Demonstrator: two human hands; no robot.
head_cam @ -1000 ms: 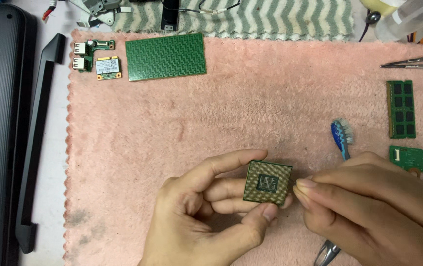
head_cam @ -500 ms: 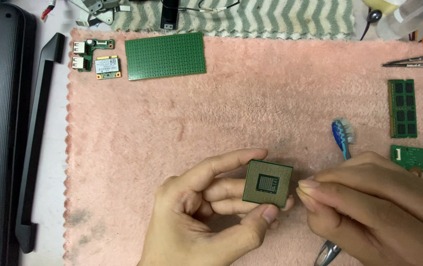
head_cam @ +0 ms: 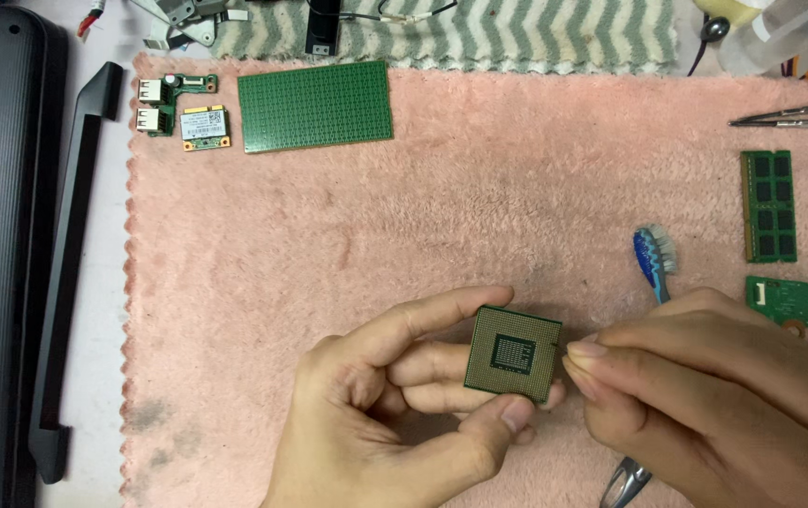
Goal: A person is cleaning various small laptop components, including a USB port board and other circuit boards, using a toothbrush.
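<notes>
Over pink towel (head_cam: 517, 207), left hand (head_cam: 395, 414) pinches square green processor chip (head_cam: 512, 354), pin-side up

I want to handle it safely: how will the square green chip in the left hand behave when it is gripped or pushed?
The processor chip looks like a thin, flat, rigid square, so it probably will not bend. The left hand pinches it by its edges, which suggests it is light. Its underside shows a fine pin grid, likely fragile if pressed. The right hand touches its right edge.
</notes>
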